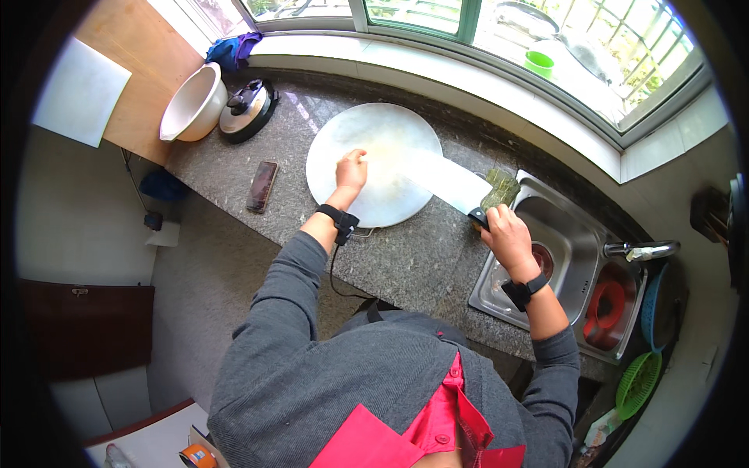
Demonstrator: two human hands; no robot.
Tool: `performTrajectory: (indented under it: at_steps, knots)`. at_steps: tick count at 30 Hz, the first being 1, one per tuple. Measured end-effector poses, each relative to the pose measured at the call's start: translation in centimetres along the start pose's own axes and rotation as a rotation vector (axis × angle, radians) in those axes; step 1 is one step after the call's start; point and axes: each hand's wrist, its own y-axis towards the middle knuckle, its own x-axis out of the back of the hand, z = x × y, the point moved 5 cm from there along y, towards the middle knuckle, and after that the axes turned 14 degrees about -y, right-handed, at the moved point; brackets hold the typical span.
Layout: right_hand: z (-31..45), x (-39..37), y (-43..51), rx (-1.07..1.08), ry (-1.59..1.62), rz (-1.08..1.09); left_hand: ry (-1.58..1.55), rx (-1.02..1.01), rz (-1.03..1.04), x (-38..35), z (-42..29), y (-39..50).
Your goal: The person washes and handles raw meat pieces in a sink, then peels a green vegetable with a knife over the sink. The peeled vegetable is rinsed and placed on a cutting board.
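A round white cutting board (345, 140) lies on the speckled stone counter (404, 263). My right hand (507, 238) grips the black handle of a large cleaver (453, 184), its wide blade reaching left over the board's right edge. Over the left part of the board is my left hand (352, 169), fingers curled; whether it holds something small is not clear. Beside the handle, near the sink's corner, sits a green, leafy-looking piece (501, 187), partly behind the blade and hand. Both wrists wear black bands.
Right of me is a steel double sink (562, 234) with a faucet (641, 250) and a red strainer (605, 307) in the smaller basin. A phone (262, 187), a lidded electric pot (248, 111) and a white basin (196, 105) stand left. A window sill (409, 57) runs behind.
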Motion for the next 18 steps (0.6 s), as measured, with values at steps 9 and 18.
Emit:
performTrajectory:
  at_steps: [9,18]
  knots:
    - [-5.4,6.2,-11.0,-0.376,0.515,-0.255,0.339,-0.184,0.047,-0.6,-0.1,-1.6]
    - [-6.1,5.1,-14.7,-0.686,0.911,-0.399,-0.285,0.348,0.82,-16.3,-14.1,-12.6]
